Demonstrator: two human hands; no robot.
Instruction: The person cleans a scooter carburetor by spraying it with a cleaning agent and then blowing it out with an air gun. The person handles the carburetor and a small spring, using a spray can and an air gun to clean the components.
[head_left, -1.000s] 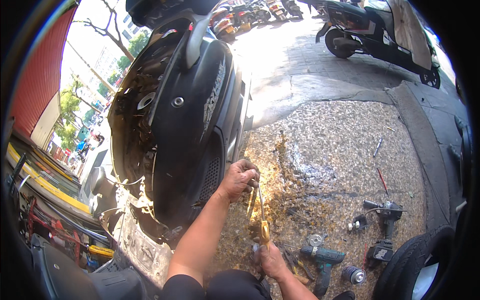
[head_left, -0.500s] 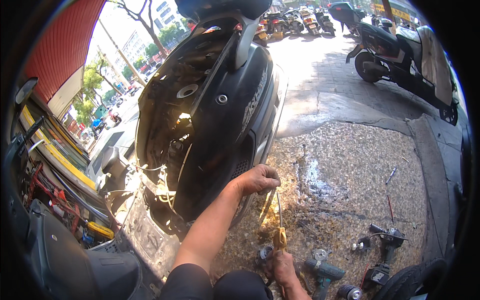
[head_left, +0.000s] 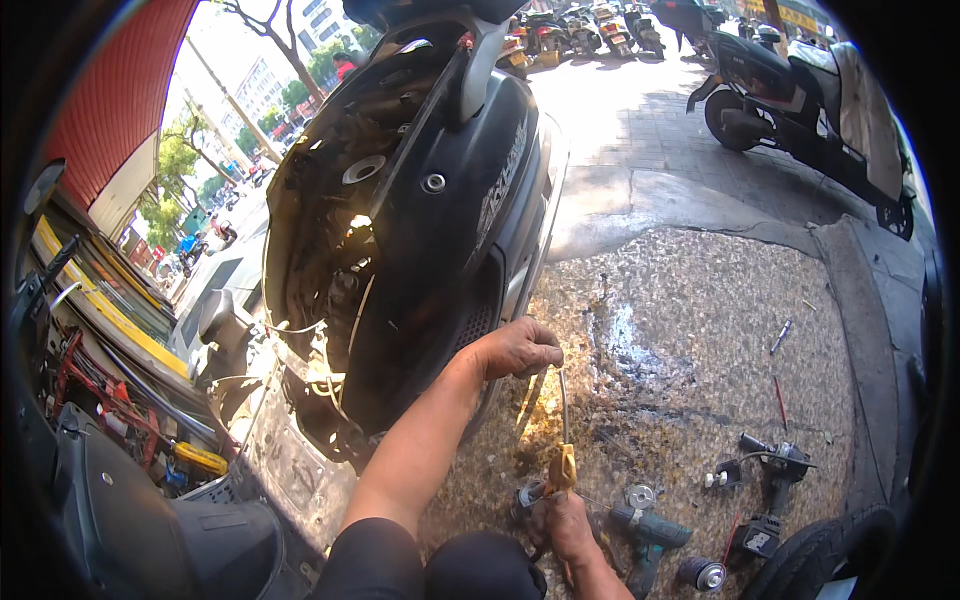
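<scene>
My left hand [head_left: 518, 348] reaches beside the black scooter body [head_left: 450, 200], its fingers pinched together. A small item may be between the fingertips, too small to make out. Just below them is the tip of a long thin metal tube [head_left: 564, 405], belonging to a yellow tool that looks like an air blow gun [head_left: 562, 468]. Low in the picture, my right hand [head_left: 568, 525] is closed round the tool's grip, holding the tube upward. Part of the grip is hidden by the fingers.
On the speckled paving [head_left: 740, 300] lie a teal power drill [head_left: 650, 535], another power tool [head_left: 780, 470], a spray can [head_left: 703, 574] and a red rod [head_left: 780, 403]. A tyre [head_left: 820, 560] stands lower right. Dark wet stains [head_left: 630, 350] mark the paving. Another scooter [head_left: 790, 110] is parked upper right.
The view has shifted slightly, so the scooter sits a little further left and up. The tube's tip stays close to my left fingertips, and both hands keep nearly the same grip.
</scene>
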